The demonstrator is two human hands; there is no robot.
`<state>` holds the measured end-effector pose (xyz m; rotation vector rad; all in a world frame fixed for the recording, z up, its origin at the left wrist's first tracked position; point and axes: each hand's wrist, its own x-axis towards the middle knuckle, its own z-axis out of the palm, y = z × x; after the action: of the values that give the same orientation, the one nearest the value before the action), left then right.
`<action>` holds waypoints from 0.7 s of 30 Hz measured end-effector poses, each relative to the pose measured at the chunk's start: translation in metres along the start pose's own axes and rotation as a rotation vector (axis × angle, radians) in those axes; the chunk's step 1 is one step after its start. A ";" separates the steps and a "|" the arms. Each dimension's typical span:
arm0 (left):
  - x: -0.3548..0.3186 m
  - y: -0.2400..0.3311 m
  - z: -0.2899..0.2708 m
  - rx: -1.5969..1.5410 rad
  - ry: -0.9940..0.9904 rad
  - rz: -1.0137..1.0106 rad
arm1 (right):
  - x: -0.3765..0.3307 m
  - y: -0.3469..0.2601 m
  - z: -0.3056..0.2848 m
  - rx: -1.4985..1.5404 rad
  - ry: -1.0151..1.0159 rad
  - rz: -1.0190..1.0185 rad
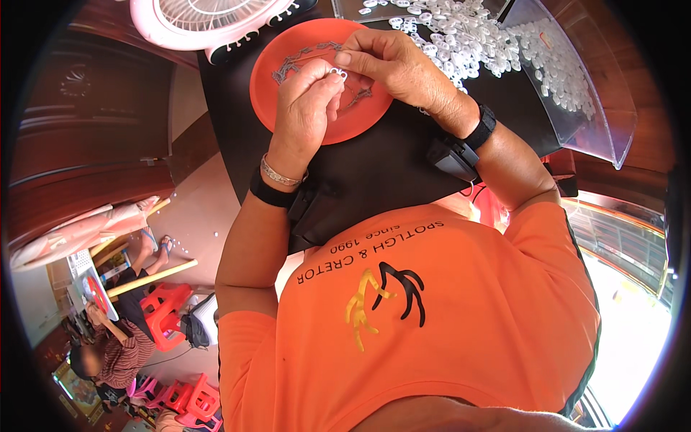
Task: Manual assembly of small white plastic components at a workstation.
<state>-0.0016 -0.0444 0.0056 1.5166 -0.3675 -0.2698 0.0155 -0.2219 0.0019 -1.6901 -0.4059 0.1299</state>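
Over a round orange-red tray (270, 108), both my hands work close together. My left hand (306, 101) is closed in a pinch on a small white plastic piece with loops (339, 73), which shows at its thumb and fingertips. Just beyond it my right hand (396, 66) is also closed, thumb pressed to forefinger. Whatever sits in that pinch is too small or hidden to name. Small grey metal pieces (286, 66) lie in a curved line inside the tray, partly covered by my hands.
White plastic pieces (461, 36) are heaped at the far right, more in a clear tray (612, 129). A pink-white fan (209, 18) stands far left on the black table (374, 173). Left, another person (122, 353) sits near red stools (165, 313).
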 end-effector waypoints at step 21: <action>-0.003 0.004 0.008 0.019 0.027 0.010 | -0.008 -0.028 -0.014 -0.210 -0.141 -0.019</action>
<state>-0.0082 -0.0504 0.0100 1.5350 -0.3570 -0.2386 0.0071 -0.2351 0.0301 -1.8900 -0.5564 0.1990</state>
